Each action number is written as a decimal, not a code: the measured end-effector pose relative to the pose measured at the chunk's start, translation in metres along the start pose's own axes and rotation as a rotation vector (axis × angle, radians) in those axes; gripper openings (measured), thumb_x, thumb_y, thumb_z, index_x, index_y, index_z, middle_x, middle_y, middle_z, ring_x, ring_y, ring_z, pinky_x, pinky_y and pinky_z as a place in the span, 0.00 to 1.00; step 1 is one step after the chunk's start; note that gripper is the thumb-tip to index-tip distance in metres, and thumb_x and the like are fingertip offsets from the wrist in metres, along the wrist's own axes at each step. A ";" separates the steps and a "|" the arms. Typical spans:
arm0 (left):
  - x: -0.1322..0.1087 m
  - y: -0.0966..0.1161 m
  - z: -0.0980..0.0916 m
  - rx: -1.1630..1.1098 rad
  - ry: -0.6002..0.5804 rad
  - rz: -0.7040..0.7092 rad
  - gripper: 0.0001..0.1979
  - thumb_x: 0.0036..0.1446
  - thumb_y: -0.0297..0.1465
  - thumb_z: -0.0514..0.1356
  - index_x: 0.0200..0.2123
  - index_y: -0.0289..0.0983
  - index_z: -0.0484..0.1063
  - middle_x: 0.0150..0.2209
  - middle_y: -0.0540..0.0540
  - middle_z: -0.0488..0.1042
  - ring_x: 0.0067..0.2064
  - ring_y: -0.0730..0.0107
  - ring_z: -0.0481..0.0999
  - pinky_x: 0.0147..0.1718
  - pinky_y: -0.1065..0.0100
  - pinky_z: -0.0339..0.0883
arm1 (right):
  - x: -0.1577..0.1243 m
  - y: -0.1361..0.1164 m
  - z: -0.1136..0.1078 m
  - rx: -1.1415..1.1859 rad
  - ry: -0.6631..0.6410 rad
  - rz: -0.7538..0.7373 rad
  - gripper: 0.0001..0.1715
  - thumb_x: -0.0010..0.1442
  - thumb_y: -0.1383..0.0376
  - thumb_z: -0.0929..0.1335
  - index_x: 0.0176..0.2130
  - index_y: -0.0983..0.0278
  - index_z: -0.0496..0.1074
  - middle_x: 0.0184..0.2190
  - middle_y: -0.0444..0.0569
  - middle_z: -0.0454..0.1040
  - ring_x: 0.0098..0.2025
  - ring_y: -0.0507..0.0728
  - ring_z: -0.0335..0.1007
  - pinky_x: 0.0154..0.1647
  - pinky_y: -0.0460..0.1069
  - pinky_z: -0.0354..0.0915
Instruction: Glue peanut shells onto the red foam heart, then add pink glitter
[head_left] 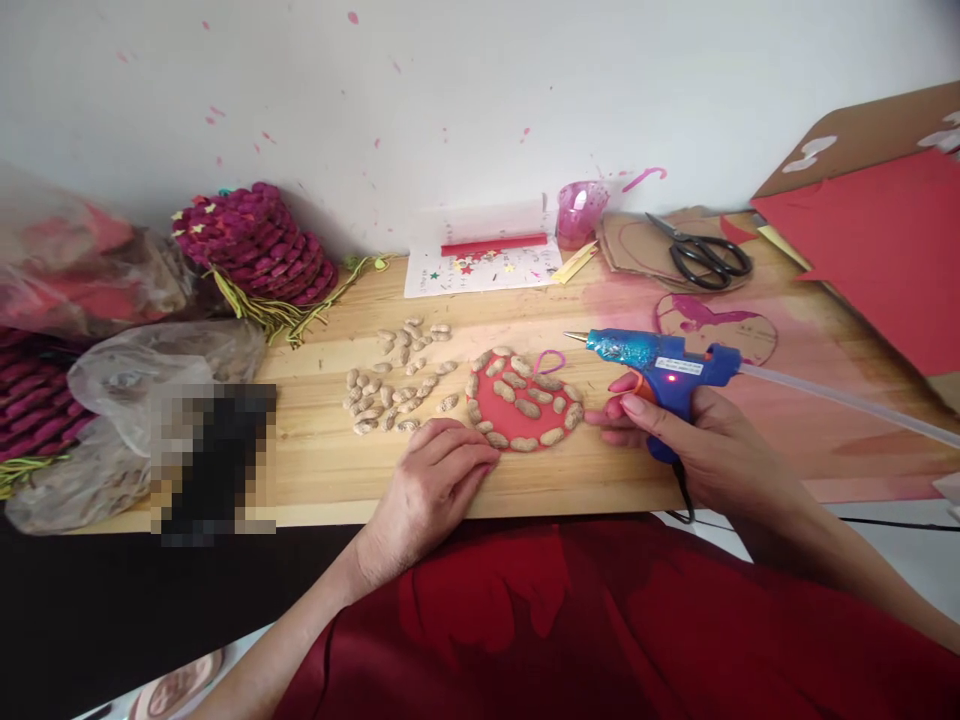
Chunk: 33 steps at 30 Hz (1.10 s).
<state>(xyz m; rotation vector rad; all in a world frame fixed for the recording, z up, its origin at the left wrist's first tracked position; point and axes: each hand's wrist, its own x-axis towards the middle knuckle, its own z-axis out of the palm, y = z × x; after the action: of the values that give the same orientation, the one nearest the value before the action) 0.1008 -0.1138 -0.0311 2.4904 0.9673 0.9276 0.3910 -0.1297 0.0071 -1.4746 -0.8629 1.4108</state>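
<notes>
My right hand [694,440] grips a blue hot glue gun [660,365] with its nozzle pointing left, over the wooden table [322,470]. A clear glue stick [847,400] sticks out behind the gun. Just left of the nozzle lies a red disc [517,418] ringed and dotted with peanut shells, with a small purple loop at its top. My left hand [435,480] rests on the table with fingers curled together at the disc's lower left edge. A pile of loose peanuts [394,385] lies left of the disc.
Black scissors [701,255] lie on cardboard at the back right, near a pink cup [579,212]. Red paper sheets [885,240] lean at the far right. Purple woven pieces [255,245] and plastic bags [112,400] crowd the left. A decorated white sheet [480,265] lies at the back.
</notes>
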 end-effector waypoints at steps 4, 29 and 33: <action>0.005 0.003 0.002 -0.067 0.025 0.026 0.10 0.64 0.20 0.59 0.43 0.39 0.77 0.40 0.45 0.81 0.44 0.66 0.78 0.46 0.63 0.73 | 0.005 0.005 0.001 0.118 0.008 -0.016 0.16 0.52 0.54 0.80 0.37 0.59 0.78 0.36 0.45 0.81 0.43 0.58 0.82 0.46 0.48 0.79; 0.000 0.004 0.001 -0.169 0.022 0.006 0.15 0.64 0.20 0.58 0.51 0.38 0.77 0.47 0.41 0.80 0.48 0.67 0.80 0.47 0.65 0.77 | 0.008 0.010 0.005 0.193 0.066 -0.061 0.13 0.51 0.57 0.80 0.35 0.58 0.79 0.38 0.45 0.80 0.49 0.59 0.80 0.53 0.48 0.76; 0.001 0.001 0.001 -0.187 -0.039 0.023 0.18 0.65 0.19 0.55 0.54 0.39 0.75 0.50 0.41 0.79 0.52 0.66 0.79 0.50 0.64 0.77 | 0.007 0.008 0.008 0.212 0.060 -0.044 0.12 0.53 0.58 0.80 0.35 0.58 0.79 0.39 0.45 0.80 0.50 0.58 0.78 0.56 0.49 0.74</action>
<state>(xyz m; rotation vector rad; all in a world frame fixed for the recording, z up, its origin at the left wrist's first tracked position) 0.1027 -0.1142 -0.0310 2.3581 0.8017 0.9273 0.3827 -0.1250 -0.0024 -1.3226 -0.6825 1.3733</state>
